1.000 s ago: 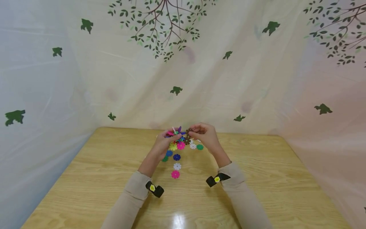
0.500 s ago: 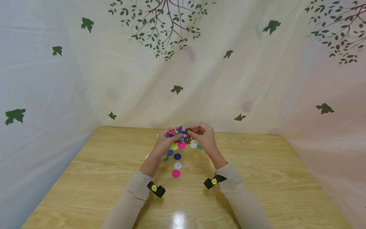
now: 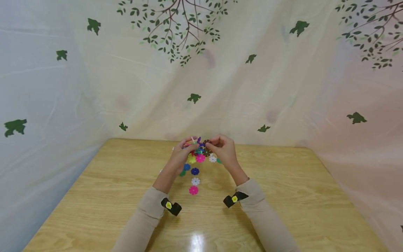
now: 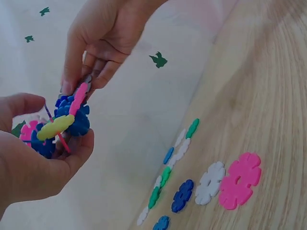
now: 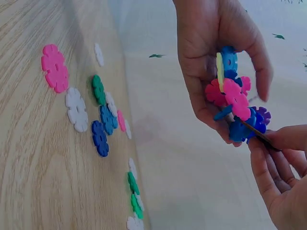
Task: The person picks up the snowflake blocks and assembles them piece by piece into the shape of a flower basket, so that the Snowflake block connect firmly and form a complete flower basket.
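Over the far part of the table, my left hand holds a cluster of interlocked flower-shaped plastic discs in pink, blue, yellow and purple. Its palm cups the cluster from below in the right wrist view, and the thumb stays on the near side in the head view. My right hand pinches brown flower discs between thumb and fingers at the cluster's right side. Edge-on in the right wrist view, a brown disc meets the blue discs of the cluster. Fingers hide part of the joint.
Loose flower discs lie on the wooden table beneath and in front of the hands. Among them are a pink disc, a white disc and a dark blue disc. A printed curtain hangs behind the table.
My right hand has shifted slightly left, covering more of the green disc on the table. Both hands keep their hold, and the cluster has tilted a little.
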A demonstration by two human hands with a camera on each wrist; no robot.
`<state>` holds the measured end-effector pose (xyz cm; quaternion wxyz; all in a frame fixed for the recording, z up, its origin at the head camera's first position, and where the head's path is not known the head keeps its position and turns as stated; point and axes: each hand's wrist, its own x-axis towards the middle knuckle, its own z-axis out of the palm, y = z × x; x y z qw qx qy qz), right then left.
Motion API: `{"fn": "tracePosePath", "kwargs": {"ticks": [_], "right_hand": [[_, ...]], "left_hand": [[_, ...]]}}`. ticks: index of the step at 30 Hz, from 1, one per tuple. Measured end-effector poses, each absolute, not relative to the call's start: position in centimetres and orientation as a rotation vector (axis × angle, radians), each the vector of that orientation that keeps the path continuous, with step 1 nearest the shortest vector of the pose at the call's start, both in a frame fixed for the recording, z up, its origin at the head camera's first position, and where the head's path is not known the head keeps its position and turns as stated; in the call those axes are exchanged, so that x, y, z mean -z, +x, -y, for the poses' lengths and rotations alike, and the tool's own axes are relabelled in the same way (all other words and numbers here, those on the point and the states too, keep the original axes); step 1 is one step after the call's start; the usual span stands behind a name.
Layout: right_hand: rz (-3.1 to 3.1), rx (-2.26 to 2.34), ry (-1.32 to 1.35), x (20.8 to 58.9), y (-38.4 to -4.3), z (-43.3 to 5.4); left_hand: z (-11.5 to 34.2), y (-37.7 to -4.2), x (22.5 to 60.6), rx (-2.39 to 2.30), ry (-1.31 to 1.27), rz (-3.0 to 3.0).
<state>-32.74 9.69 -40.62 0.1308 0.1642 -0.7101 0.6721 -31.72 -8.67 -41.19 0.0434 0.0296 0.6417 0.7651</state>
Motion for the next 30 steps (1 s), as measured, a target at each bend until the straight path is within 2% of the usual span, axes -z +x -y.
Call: {"fn": "tracePosePath", "kwargs": {"ticks": [5, 11, 19, 25, 30], "right_hand": [[1.998, -2.121, 0.307, 40.4, -32.9, -9.6], [1.963, -2.247, 0.257, 40.5, -32.3, -8.7], [2.131, -2.185, 0.397, 40.8, -31.9, -8.2], [2.437, -2.033, 0.566, 39.9, -32.5, -10.0], [2.572, -1.876, 0.566, 39.3, -33.8, -12.3]], "left_hand": [[9.0, -31.7, 41.1, -2.466, 0.199, -1.727], [8.4, -31.6, 41.5, -2.498, 0.298, -1.867], [8.4, -31.9, 41.4, -2.581, 0.074, -1.971], [9.0, -32.1, 41.2, -2.562, -0.029, -1.918], [9.5, -32.2, 40.9, -2.541, -0.079, -1.879]]}}
